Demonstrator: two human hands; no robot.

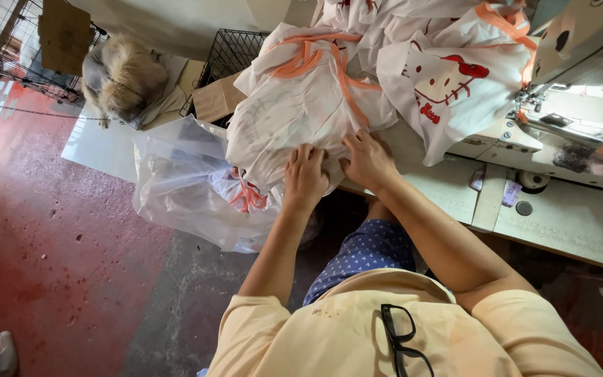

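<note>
A pile of white garments with orange trim hangs over the left end of the sewing table. My left hand presses on the lower edge of the front garment, fingers curled into the cloth. My right hand grips the same white cloth just to the right, touching the left hand. Another white piece with a red cartoon cat print lies further right on the table.
A sewing machine stands at the right of the table. A clear plastic bag holding more white and orange cloth sits on the floor to the left. A shaggy dog lies by a wire crate and a cardboard box.
</note>
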